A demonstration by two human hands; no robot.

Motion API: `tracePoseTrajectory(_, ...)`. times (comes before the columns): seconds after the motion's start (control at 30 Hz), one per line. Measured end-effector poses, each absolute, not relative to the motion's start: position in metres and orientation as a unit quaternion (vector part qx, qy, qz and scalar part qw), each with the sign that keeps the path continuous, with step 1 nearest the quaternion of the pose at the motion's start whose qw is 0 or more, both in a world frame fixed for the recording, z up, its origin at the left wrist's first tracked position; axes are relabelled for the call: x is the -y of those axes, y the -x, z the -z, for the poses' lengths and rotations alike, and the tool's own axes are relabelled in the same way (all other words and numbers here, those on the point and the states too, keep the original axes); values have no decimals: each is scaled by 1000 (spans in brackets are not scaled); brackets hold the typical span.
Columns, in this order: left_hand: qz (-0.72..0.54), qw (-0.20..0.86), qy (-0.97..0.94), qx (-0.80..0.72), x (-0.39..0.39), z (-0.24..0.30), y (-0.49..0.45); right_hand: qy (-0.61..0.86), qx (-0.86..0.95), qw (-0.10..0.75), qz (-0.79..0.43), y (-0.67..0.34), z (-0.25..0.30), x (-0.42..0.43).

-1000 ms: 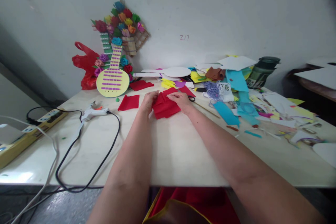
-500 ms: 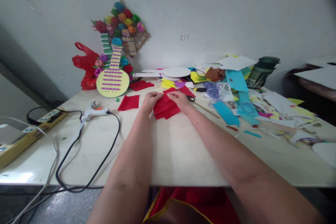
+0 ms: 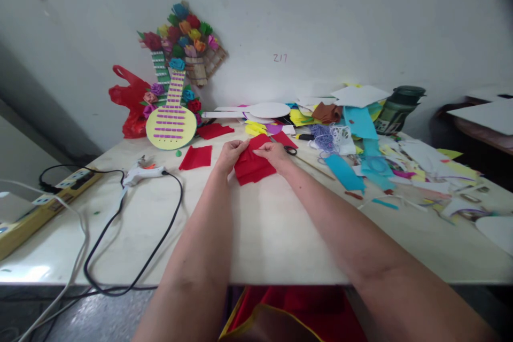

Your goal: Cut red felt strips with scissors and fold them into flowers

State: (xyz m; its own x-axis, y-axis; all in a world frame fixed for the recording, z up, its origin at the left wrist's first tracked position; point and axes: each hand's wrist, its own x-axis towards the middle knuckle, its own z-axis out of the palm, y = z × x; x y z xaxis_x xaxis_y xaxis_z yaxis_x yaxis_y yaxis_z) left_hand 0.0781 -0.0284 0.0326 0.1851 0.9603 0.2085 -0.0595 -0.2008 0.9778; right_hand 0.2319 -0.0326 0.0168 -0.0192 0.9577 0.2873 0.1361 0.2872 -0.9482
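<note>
Both my hands are at a small pile of red crepe paper pieces (image 3: pixel 254 171) near the middle of the table. With thumb and fingers pinched, my left hand (image 3: pixel 233 154) grips the left edge of the red crepe paper. My right hand (image 3: pixel 276 154) pinches the paper from the right, its fingertips on the upper surface. Just behind the right hand lie scissors (image 3: pixel 290 150), partly hidden, beside another red piece (image 3: pixel 285 139). A separate red crepe square (image 3: pixel 195 157) rests to the left of my left hand.
On the left are a white glue gun (image 3: pixel 144 172) with a black cord and a yellow power strip (image 3: pixel 52 200). A paper lute shape (image 3: pixel 171 127) leans near paper flowers (image 3: pixel 184 32). Paper scraps (image 3: pixel 425 171), yarn (image 3: pixel 331 139) and a dark bottle (image 3: pixel 401 110) stand right.
My right fingertips have shifted slightly down and left over the red crepe paper, and its upper layer lies differently. My left hand keeps its hold. The view has moved very slightly.
</note>
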Motion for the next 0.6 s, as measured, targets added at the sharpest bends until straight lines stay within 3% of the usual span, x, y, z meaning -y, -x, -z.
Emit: tracePoseTrajectory(0.6, -509, 481, -586, -409, 21, -27, -77, 447, 580, 536, -419, -233, -16, 33)
